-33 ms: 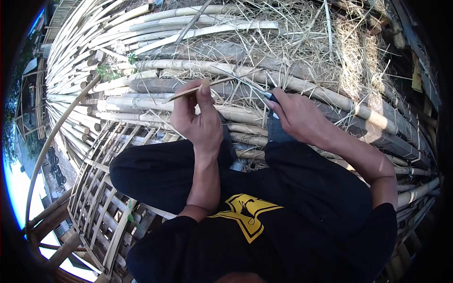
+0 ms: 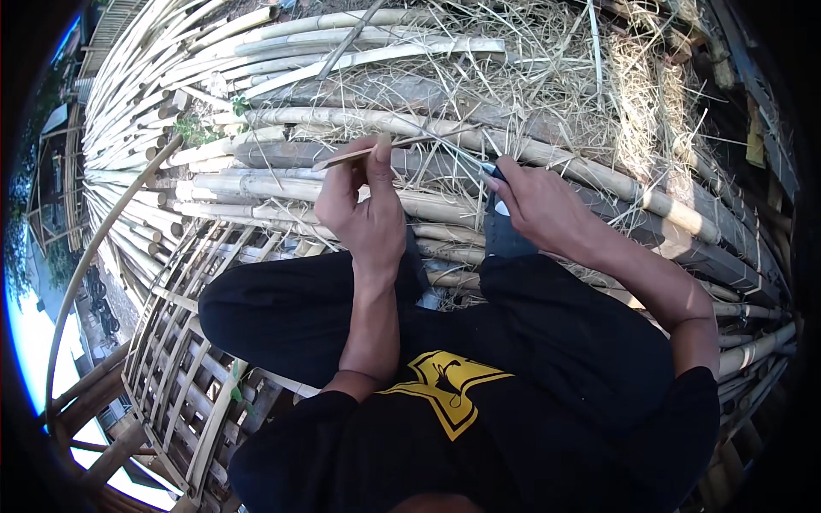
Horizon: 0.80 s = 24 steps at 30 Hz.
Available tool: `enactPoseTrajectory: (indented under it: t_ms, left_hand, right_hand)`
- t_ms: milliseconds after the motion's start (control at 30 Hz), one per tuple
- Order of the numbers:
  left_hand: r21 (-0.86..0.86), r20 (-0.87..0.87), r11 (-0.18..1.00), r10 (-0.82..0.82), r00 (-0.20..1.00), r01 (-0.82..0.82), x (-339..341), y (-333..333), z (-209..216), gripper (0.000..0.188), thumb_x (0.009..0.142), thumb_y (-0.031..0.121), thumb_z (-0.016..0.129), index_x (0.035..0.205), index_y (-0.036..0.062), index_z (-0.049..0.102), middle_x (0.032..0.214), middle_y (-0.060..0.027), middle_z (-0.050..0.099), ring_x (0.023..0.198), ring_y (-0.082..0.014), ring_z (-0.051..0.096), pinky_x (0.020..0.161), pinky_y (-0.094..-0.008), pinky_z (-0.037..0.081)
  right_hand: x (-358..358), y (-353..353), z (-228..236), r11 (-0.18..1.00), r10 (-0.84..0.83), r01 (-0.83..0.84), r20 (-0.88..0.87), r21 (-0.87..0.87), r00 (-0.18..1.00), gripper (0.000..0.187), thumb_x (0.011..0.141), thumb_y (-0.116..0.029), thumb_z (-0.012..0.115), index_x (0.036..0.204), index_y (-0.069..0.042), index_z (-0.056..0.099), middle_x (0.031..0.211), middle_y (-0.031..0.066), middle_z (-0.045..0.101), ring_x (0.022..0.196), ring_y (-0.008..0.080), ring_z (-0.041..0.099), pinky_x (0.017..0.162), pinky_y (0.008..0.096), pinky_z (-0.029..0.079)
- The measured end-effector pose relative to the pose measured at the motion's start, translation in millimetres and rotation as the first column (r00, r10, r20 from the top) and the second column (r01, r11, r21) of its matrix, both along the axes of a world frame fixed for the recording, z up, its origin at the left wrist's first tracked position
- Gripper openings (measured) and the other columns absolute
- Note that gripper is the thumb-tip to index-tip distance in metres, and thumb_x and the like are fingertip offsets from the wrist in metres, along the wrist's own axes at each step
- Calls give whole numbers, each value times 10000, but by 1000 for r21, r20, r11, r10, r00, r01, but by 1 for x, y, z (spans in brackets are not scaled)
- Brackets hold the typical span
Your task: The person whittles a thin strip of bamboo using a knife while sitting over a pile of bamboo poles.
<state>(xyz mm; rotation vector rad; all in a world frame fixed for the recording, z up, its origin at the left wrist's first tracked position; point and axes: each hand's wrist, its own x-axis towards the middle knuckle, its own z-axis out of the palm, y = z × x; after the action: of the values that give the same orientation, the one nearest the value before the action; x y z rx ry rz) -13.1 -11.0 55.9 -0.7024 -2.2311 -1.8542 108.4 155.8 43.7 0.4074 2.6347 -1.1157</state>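
Observation:
My left hand (image 2: 363, 209) is raised in front of me and pinches a thin bamboo strip (image 2: 346, 157) between thumb and fingers; the strip runs level from left to right. My right hand (image 2: 547, 214) is closed around a knife with a blue-tipped handle (image 2: 492, 172). Its thin blade points up and left toward the right end of the strip. Whether blade and strip touch is too fine to tell. Both hands are above my knees in black trousers (image 2: 299, 308).
I sit on a stack of long bamboo poles (image 2: 256, 184) with dry straw (image 2: 547, 77) strewn over it. A woven bamboo lattice frame (image 2: 175, 359) lies at lower left, and a bent pole (image 2: 81, 274) arcs along its left side.

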Motion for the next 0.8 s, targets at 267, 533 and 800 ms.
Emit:
enactPoseTrajectory:
  t_ms: [267,533,800]
  left_hand:
    - [-19,38,1000,-1,999,1,-4,-1,5,241,965,205,562,1072,-11,572,703,-15,529,496,-28,440,424,-170,352]
    - [27,28,1000,13,1000,-14,-3,-7,5,271,917,131,628,1133,-6,540,746,-2,506,572,-35,458,516,-187,406]
    - [-15,-11,997,-71,997,71,-3,-3,2,249,926,148,624,1109,-6,551,714,-4,503,531,-23,449,455,-170,363]
  right_hand:
    - [1,-5,-3,997,5,-21,-226,-71,974,198,980,-188,453,1043,0,461,723,230,589,687,427,586,590,495,434]
    - [-7,-8,-1,1000,13,-16,-133,-18,991,185,977,-184,456,970,-1,423,605,225,527,605,430,549,549,509,399]
    - [-10,-1,2,1000,-1,3,-75,31,997,223,991,-225,427,958,-5,435,602,230,531,620,434,560,565,527,408]
